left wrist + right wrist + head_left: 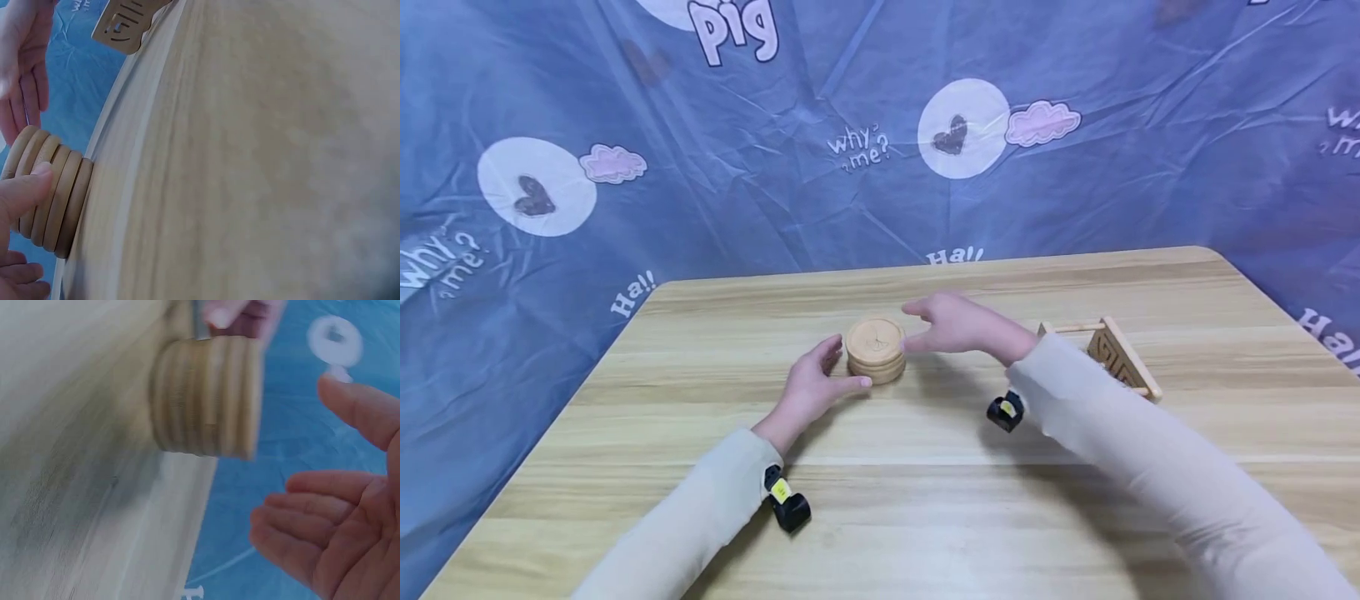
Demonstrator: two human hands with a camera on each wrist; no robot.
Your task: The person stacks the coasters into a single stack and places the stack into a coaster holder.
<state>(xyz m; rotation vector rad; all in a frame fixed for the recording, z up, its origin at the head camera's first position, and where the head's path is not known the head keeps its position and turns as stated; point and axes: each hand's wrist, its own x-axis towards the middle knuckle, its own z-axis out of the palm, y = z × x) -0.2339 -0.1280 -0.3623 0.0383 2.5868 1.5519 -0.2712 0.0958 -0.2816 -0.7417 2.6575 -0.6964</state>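
Note:
A stack of round wooden coasters [876, 343] stands on the table, the top one engraved with a small design. At its left front is my left hand [812, 385], thumb by the front edge and fingers spread apart along the left side. In the left wrist view that thumb overlaps the coasters [65, 203]; whether it touches them is unclear. On the other side my right hand [958, 323] hovers above the tabletop, thumb and fingers apart, close to the stack's right edge. The right wrist view shows this hand [350, 519] with nothing in its palm, apart from the blurred coasters [209, 397].
A wooden rack [1120, 358] with carved side panels stands right of the stack, partly hidden behind my right sleeve. The wooden table [925, 517] ends at a back edge, and a blue printed cloth [760, 167] hangs behind it.

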